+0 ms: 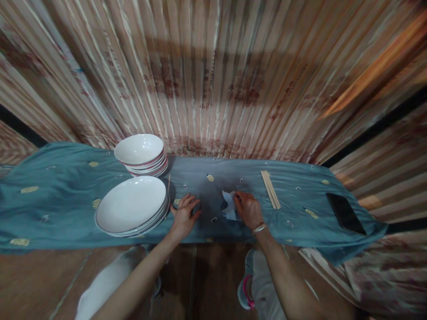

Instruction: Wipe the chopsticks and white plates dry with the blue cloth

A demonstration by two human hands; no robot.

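My right hand [248, 209] is closed on a crumpled white tissue [229, 206], low over the table's middle. My left hand [185, 216] has its fingers spread and holds nothing. It hovers or rests just right of a stack of white plates [131, 205]; I cannot tell whether it touches the cloth. A thin wooden stick [169, 183], perhaps a chopstick, shows partly beside the plates. To the right of my right hand lie several wooden chopsticks [271, 190], side by side.
White bowls with red bands [140, 151] are stacked behind the plates. A black phone [345, 213] lies near the right end of the table. The table wears a teal cloth [66, 186] with pineapple prints. Patterned curtains [213, 80] hang close behind it.
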